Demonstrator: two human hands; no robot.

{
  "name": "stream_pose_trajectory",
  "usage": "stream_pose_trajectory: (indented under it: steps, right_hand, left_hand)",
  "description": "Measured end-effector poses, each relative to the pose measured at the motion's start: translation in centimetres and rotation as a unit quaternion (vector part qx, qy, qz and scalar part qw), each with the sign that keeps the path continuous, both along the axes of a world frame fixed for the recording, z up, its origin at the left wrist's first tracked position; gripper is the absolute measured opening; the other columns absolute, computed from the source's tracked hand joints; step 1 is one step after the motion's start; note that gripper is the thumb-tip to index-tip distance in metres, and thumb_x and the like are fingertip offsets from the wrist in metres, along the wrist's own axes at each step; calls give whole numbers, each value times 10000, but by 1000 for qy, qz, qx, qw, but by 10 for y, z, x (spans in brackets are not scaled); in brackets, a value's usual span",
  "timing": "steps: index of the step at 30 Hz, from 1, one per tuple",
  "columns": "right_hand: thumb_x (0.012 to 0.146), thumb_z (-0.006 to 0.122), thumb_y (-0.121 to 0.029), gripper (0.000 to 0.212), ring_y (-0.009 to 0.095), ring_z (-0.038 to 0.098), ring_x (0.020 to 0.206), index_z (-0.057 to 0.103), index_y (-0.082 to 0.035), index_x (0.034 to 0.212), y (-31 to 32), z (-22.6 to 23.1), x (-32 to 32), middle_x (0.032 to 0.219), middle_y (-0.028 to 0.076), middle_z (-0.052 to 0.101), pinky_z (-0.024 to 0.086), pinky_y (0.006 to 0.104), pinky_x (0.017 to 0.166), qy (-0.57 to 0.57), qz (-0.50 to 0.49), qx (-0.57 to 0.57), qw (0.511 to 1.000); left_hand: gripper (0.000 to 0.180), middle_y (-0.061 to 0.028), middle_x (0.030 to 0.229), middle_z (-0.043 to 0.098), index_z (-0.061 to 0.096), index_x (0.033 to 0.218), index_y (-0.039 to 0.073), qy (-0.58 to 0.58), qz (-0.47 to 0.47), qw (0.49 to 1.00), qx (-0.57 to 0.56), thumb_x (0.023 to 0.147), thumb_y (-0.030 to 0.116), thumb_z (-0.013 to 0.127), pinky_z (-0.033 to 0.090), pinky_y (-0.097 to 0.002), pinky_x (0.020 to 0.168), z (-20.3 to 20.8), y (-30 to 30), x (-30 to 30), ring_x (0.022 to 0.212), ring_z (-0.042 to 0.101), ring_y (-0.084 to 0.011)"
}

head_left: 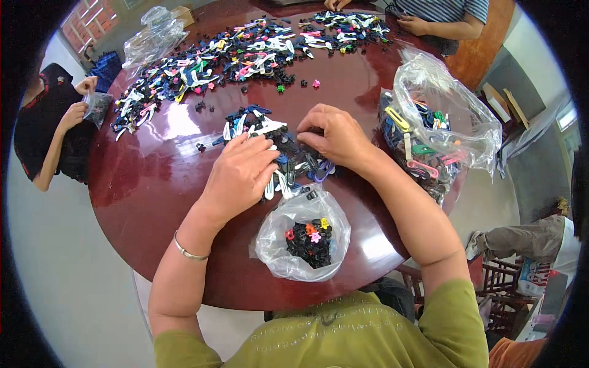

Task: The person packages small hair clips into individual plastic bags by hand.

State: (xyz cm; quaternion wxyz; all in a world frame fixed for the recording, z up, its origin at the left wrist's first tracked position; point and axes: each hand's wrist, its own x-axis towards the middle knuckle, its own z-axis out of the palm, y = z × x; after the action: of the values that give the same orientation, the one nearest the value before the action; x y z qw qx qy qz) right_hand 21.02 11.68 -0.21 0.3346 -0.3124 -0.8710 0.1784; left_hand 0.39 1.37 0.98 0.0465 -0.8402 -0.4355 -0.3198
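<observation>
- Since the snap clips appear to be thin coated metal or plastic, they should feel light, stiff and slightly slippery; pinching the long edges near the broad end looks surest.
- The black mini claw clips look hard, nearly weightless and apt to tangle by their teeth; the 2 thumb tabs offer the best hold.
- The small mixed pile lies between the fingers of the 2 hands, spreading below the left fingertips and toward the wearer's side of the right ones.
- The left hand has its fingers loosely outstretched over the pile's left side, touching clips.
- The right hand has its fingers curled toward the thumb at the pile's right edge; whether they grip a clip, I cannot tell.
- A purple snap clip lies just below the right fingers.
- Nearer the wearer than both hands' fingers, a clear plastic bag sits open on the desk, holding the claw clips.
</observation>
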Motion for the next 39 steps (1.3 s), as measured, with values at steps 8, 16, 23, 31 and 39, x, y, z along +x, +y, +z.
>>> stream_pose_trajectory:
  steps: [8, 16, 23, 31, 39]
  right_hand:
    - [773, 734, -77, 129, 82, 591, 723, 676, 11, 846, -30, 48, 19, 794, 34, 659, 475, 244, 665, 142, 105, -383, 907]
    - [789, 771, -199, 301, 67, 577, 678, 665, 32, 950, -38, 71, 38, 761, 31, 659, 460, 210, 605, -8, 161, -461, 873]
    - [683, 825, -239, 439, 101, 553, 591, 643, 22, 986, -52, 78, 36, 666, 45, 607, 458, 270, 542, -227, 215, -331, 890]
    - [678, 718, -30, 237, 66, 512, 542, 643, 5, 901, -68, 86, 37, 640, 7, 578, 427, 233, 502, -132, 204, -305, 921]
    - [688, 668, 19, 116, 59, 496, 549, 652, -15, 798, -70, 76, 34, 629, -2, 552, 406, 223, 512, 6, 288, -293, 912]
  left_hand:
    - [153, -136, 1018, 657, 664, 917, 21, 25, -1, 1000, -6, 777, 82, 663, 397, -435, 1014, 1, -1, 0, 1040, 609, -271]
    - [154, -92, 766, 666, 671, 861, 3, -73, -26, 995, -55, 748, 102, 701, 492, -338, 777, 24, -10, 7, 758, 655, -219]
    - [298, 16, 739, 636, 649, 1004, -8, -193, -26, 861, -470, 741, 103, 734, 399, -193, 521, 56, -36, 13, 578, 461, -5]
    - [105, 22, 648, 562, 635, 808, 13, -155, -59, 888, -429, 725, 35, 695, 385, -195, 479, 54, -39, 13, 531, 484, -22]
    - [116, -17, 663, 549, 565, 720, 11, -153, -71, 955, -242, 696, -30, 671, 400, -207, 463, 53, -42, 20, 494, 509, -56]
